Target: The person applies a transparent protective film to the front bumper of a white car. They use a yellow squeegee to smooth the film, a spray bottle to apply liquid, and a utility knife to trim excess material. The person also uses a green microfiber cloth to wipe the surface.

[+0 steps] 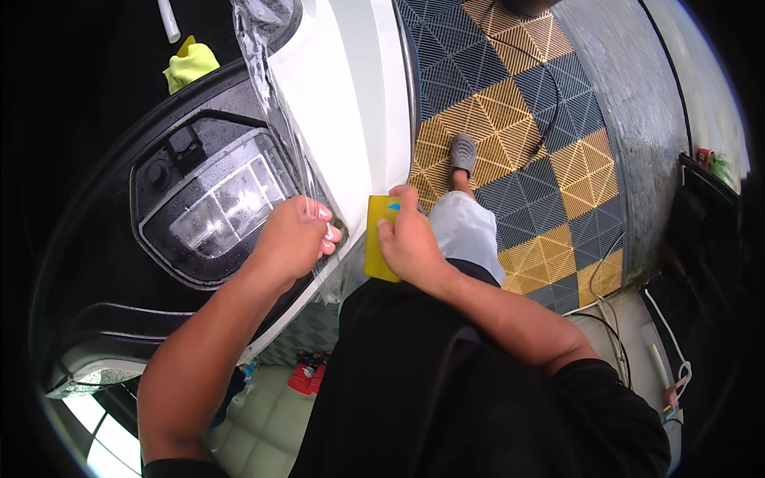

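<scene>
My left hand (299,239) is closed, its fingertips pinching the edge of a crumpled clear film (275,111) that runs along the rim of a white car body panel (351,95). In my right hand (410,243) is a flat yellow squeegee card (380,239) with a small blue mark, gripped between thumb and fingers. The card is upright near the panel's near end, just right of my left hand. Left of the film lies a black inner panel (111,263) with a recessed, glossy rectangular part (223,207) covered in droplets.
A yellow-green cloth (191,68) and a white tube (168,20) rest at the far left. Yellow and dark grey slatted tiles (550,159) cover the floor on the right, crossed by a thin black cable (555,95). Red objects (301,379) stand low, left of my body.
</scene>
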`<state>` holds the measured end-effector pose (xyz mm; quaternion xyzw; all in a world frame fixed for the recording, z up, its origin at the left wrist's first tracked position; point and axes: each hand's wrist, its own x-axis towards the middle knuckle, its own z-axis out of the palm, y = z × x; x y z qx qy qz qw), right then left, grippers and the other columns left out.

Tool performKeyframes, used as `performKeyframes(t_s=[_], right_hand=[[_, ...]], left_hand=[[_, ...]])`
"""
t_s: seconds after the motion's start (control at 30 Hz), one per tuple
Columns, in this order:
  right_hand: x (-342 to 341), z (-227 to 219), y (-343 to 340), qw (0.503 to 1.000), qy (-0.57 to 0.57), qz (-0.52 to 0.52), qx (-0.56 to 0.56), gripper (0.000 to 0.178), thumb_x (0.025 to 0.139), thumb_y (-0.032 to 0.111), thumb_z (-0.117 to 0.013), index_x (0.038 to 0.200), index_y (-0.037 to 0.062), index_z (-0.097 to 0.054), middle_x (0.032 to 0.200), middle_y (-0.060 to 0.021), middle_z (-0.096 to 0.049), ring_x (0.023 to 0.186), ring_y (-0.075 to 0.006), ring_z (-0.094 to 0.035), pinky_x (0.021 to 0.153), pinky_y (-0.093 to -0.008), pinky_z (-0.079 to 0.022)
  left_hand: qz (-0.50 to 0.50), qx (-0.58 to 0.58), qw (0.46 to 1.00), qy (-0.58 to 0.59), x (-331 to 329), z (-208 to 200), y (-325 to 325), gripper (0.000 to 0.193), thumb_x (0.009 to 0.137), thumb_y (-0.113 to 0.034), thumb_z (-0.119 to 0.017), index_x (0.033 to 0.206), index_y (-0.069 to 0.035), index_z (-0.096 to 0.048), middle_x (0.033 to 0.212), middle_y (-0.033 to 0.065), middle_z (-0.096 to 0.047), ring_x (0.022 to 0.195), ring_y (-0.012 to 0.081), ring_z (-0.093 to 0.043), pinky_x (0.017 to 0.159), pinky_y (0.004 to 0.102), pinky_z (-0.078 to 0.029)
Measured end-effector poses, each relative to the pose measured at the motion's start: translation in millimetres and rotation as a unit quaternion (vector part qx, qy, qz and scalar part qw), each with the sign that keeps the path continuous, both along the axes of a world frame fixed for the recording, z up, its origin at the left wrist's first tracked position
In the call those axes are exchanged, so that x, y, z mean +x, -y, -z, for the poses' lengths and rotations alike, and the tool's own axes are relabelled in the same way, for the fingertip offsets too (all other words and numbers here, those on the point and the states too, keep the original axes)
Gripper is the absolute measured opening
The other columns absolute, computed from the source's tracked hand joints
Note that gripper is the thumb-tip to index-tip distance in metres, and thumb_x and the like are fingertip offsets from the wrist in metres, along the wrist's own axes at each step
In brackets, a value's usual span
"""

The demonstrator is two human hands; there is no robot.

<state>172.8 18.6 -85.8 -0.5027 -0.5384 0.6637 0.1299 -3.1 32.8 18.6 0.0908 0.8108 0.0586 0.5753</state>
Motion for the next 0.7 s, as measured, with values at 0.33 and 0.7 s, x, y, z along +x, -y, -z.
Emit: performKeyframes(t_s=[0.33,0.7], right_hand=[[12,10,-12,0.999,-0.026,0.006,-0.046,0.043,0.091,0.006,-0.051,0.129,0.0018,-0.031,0.081,-0.0322,-0.062,0.081,-0.0504,-0.063,0.076,-0.0558,-0.048],[10,-20,37,0.994,-0.090,-0.003,-0.060,0.041,0.090,0.003,-0.051,0.126,0.0014,-0.032,0.086,-0.0333,-0.060,0.082,-0.0521,-0.063,0.075,-0.0572,-0.048]], left_hand=[[-0.004,0.014,0.999,-0.032,-4,-1,11,0.018,0.088,0.000,-0.051,0.106,0.000,-0.054,0.089,0.0139,-0.068,0.072,0.0159,-0.065,0.067,0.0262,-0.051],[-0.005,0.025,1.000,-0.014,-1,0,9,0.017,0.089,-0.002,-0.052,0.105,-0.001,-0.056,0.093,0.0141,-0.070,0.074,0.0145,-0.066,0.068,0.0257,-0.050]])
